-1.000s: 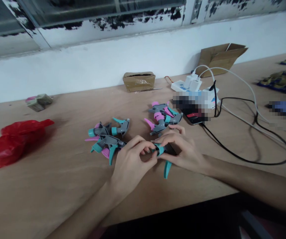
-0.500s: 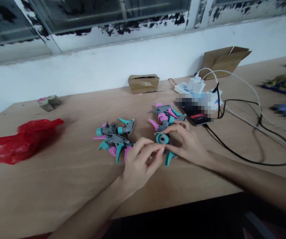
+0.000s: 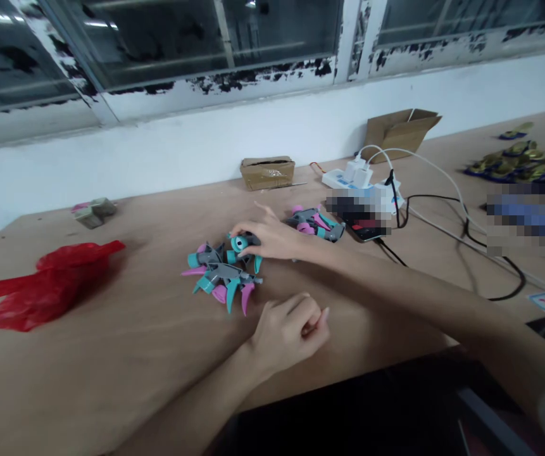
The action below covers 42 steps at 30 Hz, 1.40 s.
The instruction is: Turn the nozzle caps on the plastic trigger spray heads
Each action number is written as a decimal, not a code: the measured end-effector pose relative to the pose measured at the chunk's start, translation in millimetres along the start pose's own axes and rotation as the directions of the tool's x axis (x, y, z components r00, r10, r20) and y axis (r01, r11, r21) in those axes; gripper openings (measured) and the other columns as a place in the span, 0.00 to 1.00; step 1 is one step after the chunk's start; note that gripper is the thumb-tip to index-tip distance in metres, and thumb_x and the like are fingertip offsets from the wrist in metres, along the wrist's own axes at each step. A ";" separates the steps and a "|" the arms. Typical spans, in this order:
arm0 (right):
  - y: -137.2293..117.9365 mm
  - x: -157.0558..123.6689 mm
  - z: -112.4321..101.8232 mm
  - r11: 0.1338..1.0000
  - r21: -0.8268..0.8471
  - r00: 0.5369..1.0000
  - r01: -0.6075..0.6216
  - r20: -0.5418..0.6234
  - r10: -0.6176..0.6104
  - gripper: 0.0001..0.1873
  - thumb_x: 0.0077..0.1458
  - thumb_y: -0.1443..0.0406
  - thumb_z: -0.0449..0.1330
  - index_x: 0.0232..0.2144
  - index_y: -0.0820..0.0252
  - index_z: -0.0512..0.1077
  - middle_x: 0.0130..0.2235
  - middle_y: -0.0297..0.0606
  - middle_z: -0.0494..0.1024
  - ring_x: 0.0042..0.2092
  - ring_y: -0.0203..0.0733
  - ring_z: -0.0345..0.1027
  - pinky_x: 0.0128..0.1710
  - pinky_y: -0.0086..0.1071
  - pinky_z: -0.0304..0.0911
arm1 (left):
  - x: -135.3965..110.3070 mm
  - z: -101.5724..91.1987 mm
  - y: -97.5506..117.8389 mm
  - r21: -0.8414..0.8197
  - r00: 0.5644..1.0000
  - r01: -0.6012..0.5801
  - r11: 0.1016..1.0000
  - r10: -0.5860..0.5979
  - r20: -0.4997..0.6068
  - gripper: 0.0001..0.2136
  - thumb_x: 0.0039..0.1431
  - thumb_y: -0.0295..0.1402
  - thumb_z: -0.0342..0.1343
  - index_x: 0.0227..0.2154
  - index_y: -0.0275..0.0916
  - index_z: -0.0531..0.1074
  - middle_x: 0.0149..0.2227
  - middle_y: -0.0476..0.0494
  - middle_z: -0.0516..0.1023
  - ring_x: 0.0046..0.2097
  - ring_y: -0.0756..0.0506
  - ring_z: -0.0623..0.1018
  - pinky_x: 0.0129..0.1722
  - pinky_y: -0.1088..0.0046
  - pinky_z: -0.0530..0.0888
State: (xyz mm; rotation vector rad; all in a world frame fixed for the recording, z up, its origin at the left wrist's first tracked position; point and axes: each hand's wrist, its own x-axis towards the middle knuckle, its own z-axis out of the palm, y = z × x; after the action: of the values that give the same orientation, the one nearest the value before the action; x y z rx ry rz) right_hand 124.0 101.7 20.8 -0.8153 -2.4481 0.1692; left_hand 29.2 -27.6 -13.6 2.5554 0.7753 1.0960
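Observation:
My right hand (image 3: 272,237) reaches across to the left heap and grips a grey and teal trigger spray head (image 3: 238,244), its round teal collar facing me. Under and beside it lies a heap of grey spray heads (image 3: 222,272) with teal and pink triggers and collars. Nearer the table's front edge, my left hand (image 3: 291,329) is closed with its fingers curled in; anything inside them is hidden. A second cluster of spray heads (image 3: 317,221) lies beyond my right wrist, partly covered by it.
A red plastic bag (image 3: 49,285) lies at the left, with small blocks (image 3: 94,212) behind it. Cardboard boxes (image 3: 267,174) stand by the wall. A phone (image 3: 369,229), a power strip (image 3: 336,179) and loose cables occupy the right. Gold-coloured parts (image 3: 509,164) lie far right.
My right hand has carried the spray head leftwards from the right cluster to the left heap. My left hand has parted from it, moved lower right and curled in. The view has shifted slightly.

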 end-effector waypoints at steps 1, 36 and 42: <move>0.7 3.3 3.4 1.000 -0.027 1.000 0.013 0.023 -0.012 0.13 0.53 0.62 0.58 0.43 0.54 0.67 0.45 0.35 0.75 0.50 0.42 0.65 0.59 0.51 0.37 | 0.6 0.8 0.1 0.009 1.000 0.005 1.000 -0.005 0.020 0.14 0.55 0.25 0.47 0.17 0.39 0.52 0.17 0.55 0.57 0.19 0.55 0.57 0.18 0.77 0.55; 2.4 -113.8 -44.0 0.642 0.662 0.768 -0.386 -0.155 0.621 0.23 0.58 0.49 0.44 0.41 0.57 0.69 0.46 0.42 0.73 0.49 0.46 0.67 0.50 0.45 0.62 | 12.5 3.3 -28.2 -0.368 0.805 0.554 0.747 -0.594 0.007 0.08 0.61 0.37 0.47 0.39 0.39 0.62 0.32 0.48 0.68 0.31 0.51 0.73 0.22 0.80 0.71; -22.1 -124.5 -39.6 -0.352 0.872 0.631 -0.339 0.489 0.603 0.20 0.60 0.53 0.45 0.42 0.59 0.68 0.41 0.39 0.74 0.42 0.37 0.70 0.50 0.36 0.64 | 15.8 1.8 -23.8 -0.211 0.895 0.436 0.875 -0.445 0.001 0.20 0.52 0.35 0.59 0.48 0.44 0.62 0.47 0.42 0.66 0.47 0.44 0.70 0.35 0.72 0.75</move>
State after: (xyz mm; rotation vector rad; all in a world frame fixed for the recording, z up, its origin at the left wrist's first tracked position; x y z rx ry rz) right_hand 216.8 8.8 2.9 -0.9092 -0.7841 1.9142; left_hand 30.8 0.9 -15.5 2.0437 1.1232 1.0226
